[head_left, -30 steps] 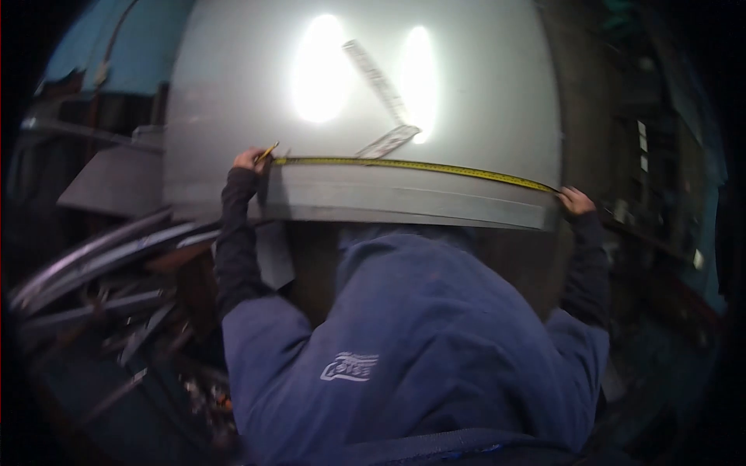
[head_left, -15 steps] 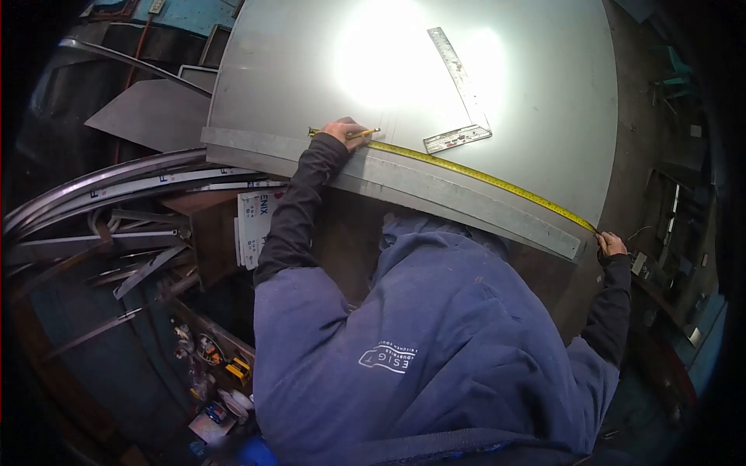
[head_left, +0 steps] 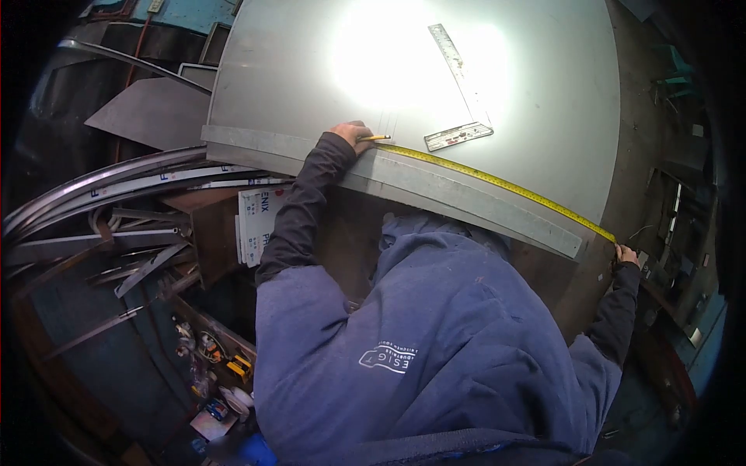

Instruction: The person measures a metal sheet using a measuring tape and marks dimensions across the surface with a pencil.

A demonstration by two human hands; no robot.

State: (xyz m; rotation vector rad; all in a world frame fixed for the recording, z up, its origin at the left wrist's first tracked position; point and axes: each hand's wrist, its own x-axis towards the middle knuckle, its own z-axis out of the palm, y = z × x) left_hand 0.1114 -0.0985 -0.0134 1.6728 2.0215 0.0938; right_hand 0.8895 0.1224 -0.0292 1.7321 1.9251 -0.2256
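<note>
Shifted toward frame right, pinching tape measure (head_left: 497, 182) in right hand (head_left: 626, 255) and gripping pencil (head_left: 376, 138) in left hand (head_left: 351, 135) (upper centre), thus relocating measured span.

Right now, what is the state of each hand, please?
Left hand: closed, holding a thin yellow pencil.
Right hand: closed on the long yellow measuring tape.

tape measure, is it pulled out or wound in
Pulled out: the yellow tape stretches over the metal sheet from the left hand to the right hand.
</note>
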